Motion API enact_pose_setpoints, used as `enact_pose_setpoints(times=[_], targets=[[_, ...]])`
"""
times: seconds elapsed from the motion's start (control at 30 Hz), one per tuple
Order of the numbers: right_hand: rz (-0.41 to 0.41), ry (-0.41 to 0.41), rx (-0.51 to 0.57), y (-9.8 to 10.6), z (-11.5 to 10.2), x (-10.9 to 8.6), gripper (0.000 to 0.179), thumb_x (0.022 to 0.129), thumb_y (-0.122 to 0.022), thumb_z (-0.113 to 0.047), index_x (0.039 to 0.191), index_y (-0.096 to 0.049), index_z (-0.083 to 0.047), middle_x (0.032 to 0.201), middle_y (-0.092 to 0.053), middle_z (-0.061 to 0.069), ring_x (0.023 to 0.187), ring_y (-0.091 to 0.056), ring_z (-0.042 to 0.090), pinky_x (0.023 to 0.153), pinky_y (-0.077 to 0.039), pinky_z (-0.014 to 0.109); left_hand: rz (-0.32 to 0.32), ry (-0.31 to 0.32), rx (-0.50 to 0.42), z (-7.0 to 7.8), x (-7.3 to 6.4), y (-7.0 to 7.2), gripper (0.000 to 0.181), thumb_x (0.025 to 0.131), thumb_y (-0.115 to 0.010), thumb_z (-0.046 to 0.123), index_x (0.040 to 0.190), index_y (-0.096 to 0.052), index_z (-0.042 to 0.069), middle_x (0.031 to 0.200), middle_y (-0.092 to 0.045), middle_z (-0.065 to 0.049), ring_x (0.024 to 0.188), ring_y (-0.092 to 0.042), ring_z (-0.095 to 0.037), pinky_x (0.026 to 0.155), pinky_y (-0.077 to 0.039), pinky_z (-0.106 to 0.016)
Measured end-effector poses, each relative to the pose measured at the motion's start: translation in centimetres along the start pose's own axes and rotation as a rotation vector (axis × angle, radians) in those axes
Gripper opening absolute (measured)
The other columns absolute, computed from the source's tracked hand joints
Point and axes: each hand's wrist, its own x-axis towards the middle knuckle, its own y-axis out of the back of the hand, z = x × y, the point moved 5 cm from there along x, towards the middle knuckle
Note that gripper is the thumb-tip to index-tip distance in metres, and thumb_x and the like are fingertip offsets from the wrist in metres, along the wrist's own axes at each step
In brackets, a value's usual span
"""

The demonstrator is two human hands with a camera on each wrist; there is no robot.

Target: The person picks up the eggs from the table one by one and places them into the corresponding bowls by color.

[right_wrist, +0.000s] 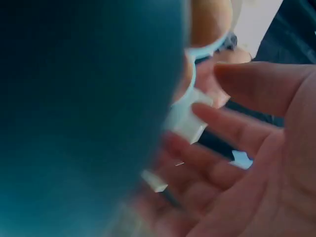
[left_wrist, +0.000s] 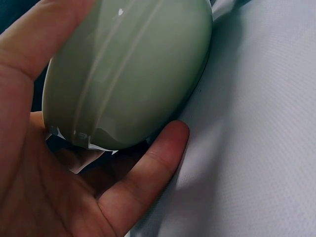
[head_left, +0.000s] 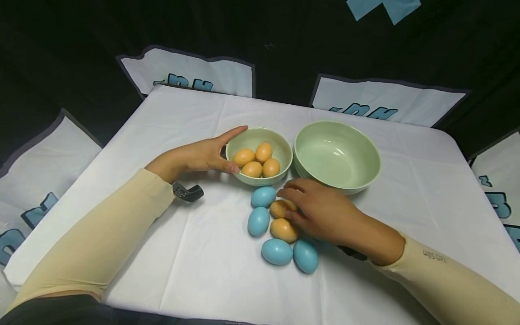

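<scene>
My left hand [head_left: 203,154] grips the side of a small pale green bowl [head_left: 258,181], thumb near the front rim and fingers round the far side. In the left wrist view the fingers curve along the bowl's outer wall [left_wrist: 138,74]. Several yellow eggs [head_left: 253,169] lie inside it. My right hand [head_left: 325,210] reaches over a yellow egg [head_left: 279,209] on the cloth, thumb and fingertips right at it, fingers bent but spread apart. Another yellow egg [head_left: 284,230] lies just nearer. Around them are several blue eggs [head_left: 258,221]; a blurred blue shape [right_wrist: 74,123] fills much of the right wrist view.
A larger green bowl [head_left: 337,153] with a bare inside stands right of the small one, their rims close together. White cloth [head_left: 195,266] covers the table. Dark curtains [head_left: 284,49] hang behind. A black wrist device [head_left: 188,192] sits at the left sleeve's cuff.
</scene>
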Motion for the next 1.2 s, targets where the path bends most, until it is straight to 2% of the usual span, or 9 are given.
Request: enact_pose_setpoints(times=[0.1,0.2,0.37,0.5,0.8,1.0,1.2], targets=[[-0.004,0.106,0.023,-0.6,-0.9,0.6,0.034,0.093,-0.064,-0.026,0.127,-0.062,-0.024,0.136,-0.053,0.002,0.120,-0.055,0.018,0.092,-0.050,0.036,-0.011,-0.015,-0.004,0.0,0.0,-0.2,0.103,0.082,-0.077,0.035,0.153,-0.004,0.045,0.157,-0.023,0.001,0.138,-0.027,-0.021,0.116,-0.016,-0.053],[-0.013,0.144,0.024,-0.9,-1.3,1.0,0.031,0.093,-0.064,-0.020,0.123,-0.065,-0.024,0.132,-0.055,0.004,0.113,-0.058,0.018,0.087,-0.052,0.034,-0.020,-0.023,-0.006,0.0,0.1,-0.3,0.104,0.081,-0.078,0.035,0.154,-0.004,0.045,0.156,-0.024,0.000,0.138,-0.028,-0.021,0.116,-0.016,-0.052],[-0.060,0.101,-0.039,-1.3,-1.0,1.2,0.027,0.088,-0.068,-0.014,0.112,-0.068,-0.025,0.107,-0.060,-0.002,0.086,-0.060,0.014,0.073,-0.051,0.029,-0.010,-0.022,0.016,0.1,0.2,-0.2,0.106,0.079,-0.080,0.038,0.153,-0.004,0.046,0.157,-0.022,0.002,0.139,-0.027,-0.021,0.116,-0.014,-0.053],[-0.071,0.095,-0.052,-1.5,-0.7,1.2,0.024,0.085,-0.070,-0.012,0.105,-0.066,-0.024,0.097,-0.059,-0.003,0.080,-0.059,0.013,0.069,-0.050,0.029,-0.010,-0.028,0.011,0.2,0.2,0.0,0.107,0.079,-0.080,0.038,0.153,-0.004,0.045,0.157,-0.022,0.002,0.139,-0.026,-0.020,0.117,-0.014,-0.051],[-0.042,0.055,0.037,-0.2,0.0,1.4,0.039,0.082,-0.074,-0.016,0.118,-0.066,-0.026,0.113,-0.066,-0.010,0.103,-0.059,0.011,0.087,-0.049,0.030,-0.009,-0.020,-0.003,0.1,-0.1,0.0,0.106,0.079,-0.080,0.038,0.153,-0.004,0.046,0.155,-0.025,0.001,0.137,-0.029,-0.021,0.116,-0.017,-0.051],[-0.026,0.042,0.155,1.2,0.4,1.7,0.040,0.082,-0.078,-0.013,0.119,-0.067,-0.024,0.112,-0.064,-0.007,0.100,-0.061,0.010,0.083,-0.051,0.030,-0.010,-0.028,-0.008,0.0,-0.1,0.1,0.106,0.079,-0.080,0.037,0.154,-0.004,0.045,0.155,-0.026,0.000,0.136,-0.030,-0.022,0.116,-0.018,-0.052],[0.014,0.037,0.247,2.5,0.9,1.8,0.036,0.086,-0.075,-0.016,0.120,-0.067,-0.025,0.115,-0.062,-0.008,0.104,-0.059,0.008,0.086,-0.051,0.029,-0.013,-0.045,-0.012,-0.1,0.0,0.2,0.107,0.079,-0.080,0.035,0.154,-0.004,0.043,0.154,-0.026,-0.001,0.135,-0.031,-0.022,0.115,-0.019,-0.050]])
